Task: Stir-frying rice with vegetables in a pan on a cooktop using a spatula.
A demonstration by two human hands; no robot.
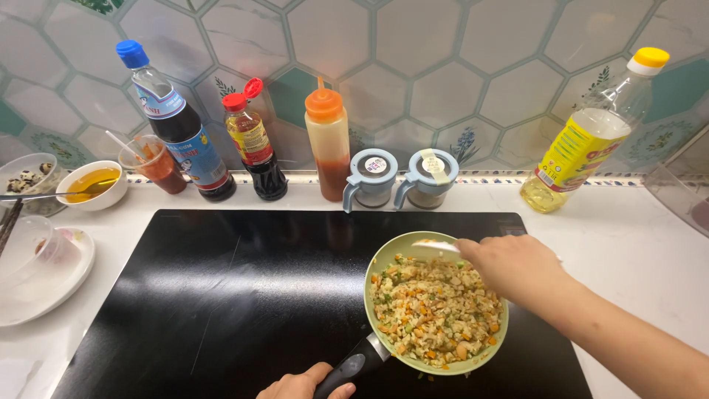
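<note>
left hand (304,386) is wrapped round the black pan handle (353,367) at the front edge of the black glass cooktop (221,295). keep that grip tight so the pan won't slide. the pale green round pan (384,255) full of fried rice w/ orange & green bits (434,310) sits on the cooktop's front right part. right hand (509,266) is closed on a white spatula (436,246), its tip at the pan's back rim. push slow, scoop from the rim inward, so no rice hops out onto the cooktop.
</note>
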